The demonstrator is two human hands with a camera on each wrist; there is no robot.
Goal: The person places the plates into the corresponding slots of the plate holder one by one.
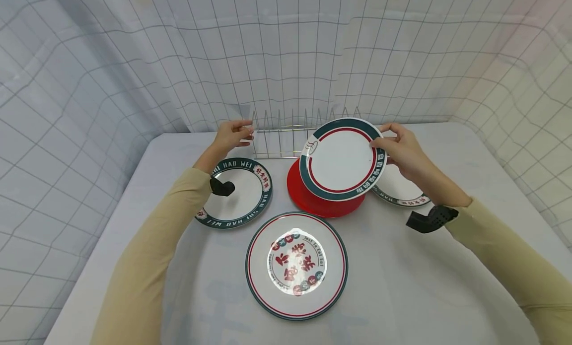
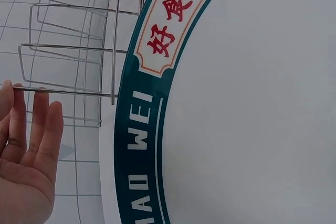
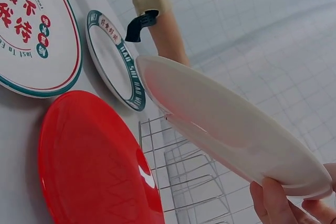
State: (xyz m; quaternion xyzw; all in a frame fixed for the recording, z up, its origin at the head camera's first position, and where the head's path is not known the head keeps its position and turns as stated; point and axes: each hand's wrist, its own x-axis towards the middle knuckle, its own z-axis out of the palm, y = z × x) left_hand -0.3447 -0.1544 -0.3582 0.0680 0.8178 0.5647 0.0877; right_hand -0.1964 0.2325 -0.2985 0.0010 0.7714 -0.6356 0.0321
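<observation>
My right hand (image 1: 404,151) pinches the right edge of a white plate (image 1: 343,159) with a dark green rim and red ring. The plate hangs tilted over a red plate (image 1: 319,206), and its white underside shows in the right wrist view. At the back of the table stands a wire dish rack (image 2: 68,92). My left hand (image 1: 232,135) holds its left end, thumb and fingertips at the end wire. The lifted plate hides part of the rack in the head view.
A green-rimmed plate (image 1: 237,186) lies beneath my left wrist, and a similar plate (image 1: 397,183) lies partly hidden under my right hand. Nearest the front is a larger plate (image 1: 263,265) with red lettering. White grid-patterned curtains (image 1: 295,52) enclose the table's back and sides.
</observation>
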